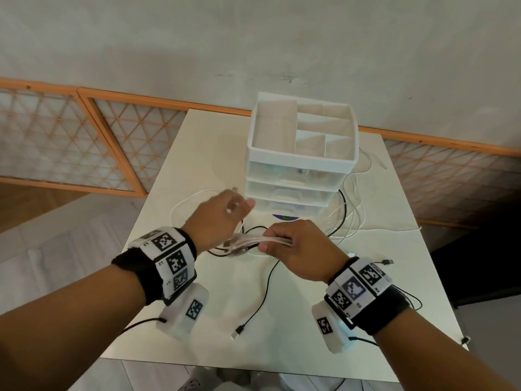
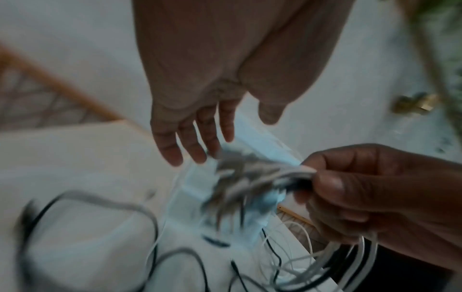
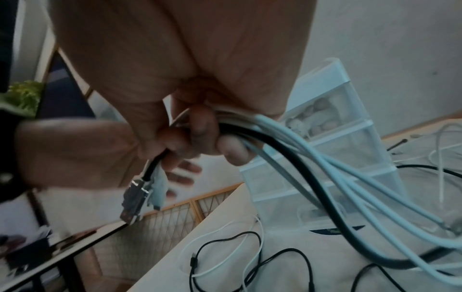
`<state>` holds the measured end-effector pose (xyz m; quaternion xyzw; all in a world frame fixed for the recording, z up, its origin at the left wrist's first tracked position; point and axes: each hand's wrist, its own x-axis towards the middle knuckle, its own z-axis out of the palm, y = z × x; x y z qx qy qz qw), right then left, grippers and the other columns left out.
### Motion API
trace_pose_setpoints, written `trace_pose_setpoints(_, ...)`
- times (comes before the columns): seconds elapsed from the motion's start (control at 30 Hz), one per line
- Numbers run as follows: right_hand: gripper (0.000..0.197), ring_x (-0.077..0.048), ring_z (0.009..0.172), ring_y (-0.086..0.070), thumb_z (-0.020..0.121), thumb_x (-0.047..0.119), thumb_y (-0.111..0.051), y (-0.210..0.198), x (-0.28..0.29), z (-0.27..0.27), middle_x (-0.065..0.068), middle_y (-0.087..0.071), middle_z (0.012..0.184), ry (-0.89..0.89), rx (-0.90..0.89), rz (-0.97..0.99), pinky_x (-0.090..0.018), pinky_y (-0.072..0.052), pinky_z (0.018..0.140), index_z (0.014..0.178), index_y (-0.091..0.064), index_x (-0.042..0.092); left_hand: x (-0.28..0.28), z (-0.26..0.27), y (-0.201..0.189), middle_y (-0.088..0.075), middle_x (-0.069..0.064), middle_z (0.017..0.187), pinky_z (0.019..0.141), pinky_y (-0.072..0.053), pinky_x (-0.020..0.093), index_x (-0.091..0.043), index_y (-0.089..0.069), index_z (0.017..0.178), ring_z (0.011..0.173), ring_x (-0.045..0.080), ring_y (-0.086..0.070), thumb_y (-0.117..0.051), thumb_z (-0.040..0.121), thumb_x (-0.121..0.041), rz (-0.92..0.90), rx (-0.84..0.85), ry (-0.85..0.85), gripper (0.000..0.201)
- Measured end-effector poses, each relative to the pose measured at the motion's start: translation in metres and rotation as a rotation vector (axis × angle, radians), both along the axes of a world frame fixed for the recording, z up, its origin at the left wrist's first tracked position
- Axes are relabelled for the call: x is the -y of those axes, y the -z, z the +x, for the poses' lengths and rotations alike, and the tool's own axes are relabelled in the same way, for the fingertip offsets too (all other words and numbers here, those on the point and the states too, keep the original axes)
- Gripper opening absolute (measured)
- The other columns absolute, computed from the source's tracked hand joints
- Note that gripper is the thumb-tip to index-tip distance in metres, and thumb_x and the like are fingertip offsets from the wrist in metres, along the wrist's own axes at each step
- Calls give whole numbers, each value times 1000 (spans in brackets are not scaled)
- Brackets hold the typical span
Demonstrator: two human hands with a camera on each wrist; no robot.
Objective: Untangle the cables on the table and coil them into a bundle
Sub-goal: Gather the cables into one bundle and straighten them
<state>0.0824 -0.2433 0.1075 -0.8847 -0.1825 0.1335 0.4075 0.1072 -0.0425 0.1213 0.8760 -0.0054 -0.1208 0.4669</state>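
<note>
My right hand (image 1: 282, 244) grips a bunch of white and black cable ends (image 1: 248, 241) just above the white table (image 1: 203, 153). In the right wrist view my fingers (image 3: 200, 136) curl round the cable bunch (image 3: 300, 154), and metal plugs (image 3: 137, 201) stick out to the left. My left hand (image 1: 239, 207) hovers to the left of the bunch, fingers straight and holding nothing; the left wrist view shows my left hand (image 2: 200, 138) spread above the blurred bunch (image 2: 250, 177). Loose black cable (image 1: 265, 289) and white cable (image 1: 355, 215) trail over the table.
A white drawer organiser (image 1: 301, 153) with open top compartments stands at the back of the table. A black plug (image 1: 386, 261) lies near the right edge. Orange lattice screens (image 1: 84, 142) line the wall behind. A round purple and green thing (image 1: 286, 217) lies at the organiser's foot.
</note>
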Motion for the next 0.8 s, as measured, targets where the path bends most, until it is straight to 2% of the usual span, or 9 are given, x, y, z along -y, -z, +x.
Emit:
trace_pose_setpoints(0.07, 10, -5, 55, -53, 91, 23, -69, 1, -10, 0, 12, -58, 60, -57, 45, -34, -18, -39, 59, 82, -70, 21, 10, 2, -16, -67, -8, 109, 92, -44, 30, -25, -60, 110, 102, 13, -61, -45, 96, -55, 41, 158, 53, 37)
trace_pose_setpoints(0.13, 4, -8, 63, -60, 88, 13, -66, 0, -18, 2, 6, -65, 69, -103, 109, -19, -29, -48, 61, 86, -69, 14, 27, -5, -24, -69, -6, 101, 90, -46, 30, -30, -59, 102, 97, 14, -64, -33, 93, -66, 40, 115, 251, 45)
trace_pose_setpoints(0.23, 8, -14, 78, -69, 83, 7, -66, -9, -12, 8, 5, -70, 81, -82, 74, 13, -27, -54, 68, 89, -70, 12, 37, -16, -11, -66, -3, 72, 78, -51, 33, -21, -59, 83, 75, 18, -65, -19, 86, -76, 113, 92, 364, 68)
trace_pose_setpoints(0.37, 3, -18, 77, -64, 78, 21, -73, -12, 42, 21, 3, -69, 76, -91, -47, -393, -33, -53, 78, 80, -73, 24, 18, -12, -9, -48, -7, 51, 60, -38, 19, -22, -67, 72, 50, 3, -50, -30, 97, -61, 263, 30, 421, 59)
trace_pose_setpoints(0.47, 16, -18, 89, -65, 78, 21, -74, -4, 90, 43, 11, -71, 83, 95, -29, -618, -38, -52, 89, 73, -67, 35, 3, -11, -15, -44, -7, 60, 45, -33, 7, -19, -70, 88, 40, -3, -45, -35, 102, -50, 225, -135, 464, 49)
trace_pose_setpoints(0.57, 28, -34, 108, -59, 71, 1, -75, 20, 113, 53, -4, -71, 102, 486, 494, -582, -49, -47, 90, 87, -75, 24, 1, -11, 5, -51, -6, 72, 63, -40, 16, -18, -63, 92, 63, 4, -52, -34, 105, -38, 373, -120, 522, 37)
trace_pose_setpoints(0.6, 37, -36, 117, -55, 68, -2, -75, 29, 113, 51, -9, -67, 114, 535, 517, -563, -50, -45, 93, 99, -75, 19, 2, -10, 18, -57, -5, 77, 70, -38, 24, -19, -61, 92, 73, 13, -53, -34, 106, -36, 477, -66, 494, 34)
trace_pose_setpoints(0.7, 72, -30, 145, -30, 78, 8, -68, 59, 103, 30, -9, -35, 155, 390, 158, -779, -46, -34, 112, 144, -47, 29, 0, -13, 50, -67, 9, 92, 70, -40, 33, -18, -60, 102, 84, 32, -60, -31, 104, -41, 642, 21, 246, 36)
trace_pose_setpoints(0.8, 56, -28, 126, -52, 81, 17, -64, 75, 83, 2, -3, -48, 140, 415, 133, -623, -43, -44, 103, 135, -55, 32, -4, -12, 54, -62, 7, 84, 71, -45, 36, -12, -58, 91, 86, 33, -61, -34, 103, -41, 490, -28, 201, 40)
